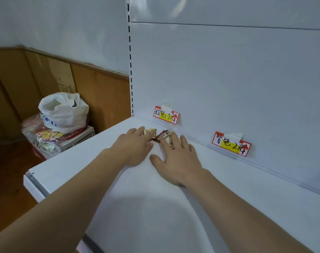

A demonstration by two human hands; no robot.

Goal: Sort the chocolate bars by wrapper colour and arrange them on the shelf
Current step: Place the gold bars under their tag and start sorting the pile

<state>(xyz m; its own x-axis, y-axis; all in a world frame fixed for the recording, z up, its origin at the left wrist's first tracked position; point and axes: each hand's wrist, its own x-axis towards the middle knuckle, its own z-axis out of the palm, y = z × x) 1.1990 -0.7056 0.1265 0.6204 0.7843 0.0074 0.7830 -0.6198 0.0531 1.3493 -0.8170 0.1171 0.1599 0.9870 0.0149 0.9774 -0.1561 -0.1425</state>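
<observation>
Place: on the white shelf, close under the back panel, both hands worked at a small cluster of chocolate bars.
Left hand: the left hand lay flat with straight fingers, its fingertips resting on the left side of the cluster; it gripped nothing.
Right hand: the right hand lay spread beside it, fingers straight over the right side of the bars, thumb splayed toward the left hand; it pressed rather than pinched.
Hands together: they sat just beside each other, nearly touching, covering part of the pile.
Bars' place: directly below the brown price label, near the shelf's back edge.
Bar count: at least three wrappers showed, cream and brown; the fingers hid the rest, so no exact count could be given.
Label count: two, the brown one and a purple price label further right.
Purple spot: no bars lay under that label.
Done so far: by my reading, a first brown group had reached its spot but sat jumbled, not yet lined up.
Left to do: seemingly most of the job, straightening this group and filling the purple section.
Other stock: one white plastic bag rested on packets atop a cardboard box on the floor at left; its contents could not be told.
</observation>
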